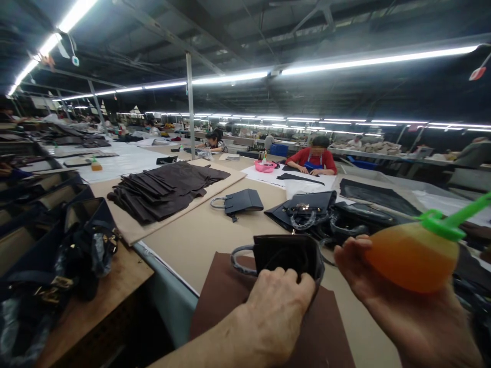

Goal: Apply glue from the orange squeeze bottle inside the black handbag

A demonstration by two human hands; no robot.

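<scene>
My left hand (278,306) is closed on the near edge of a dark leather handbag (286,253) that stands open on a brown sheet (226,301) on the worktable. To its right my right hand (383,286) grips an orange squeeze bottle (412,258) with a green cap and long green nozzle (456,217), held tilted with the nozzle pointing up and right, just right of the bag. The bag's grey handle (240,258) sticks out to the left.
More dark handbags (240,202) (307,209) lie farther along the tan table (192,240). A stack of dark leather pieces (164,189) rests on a board at left. Bags fill a shelf (49,240) at far left. A person in red (314,158) works at a far table by a pink basket (264,165).
</scene>
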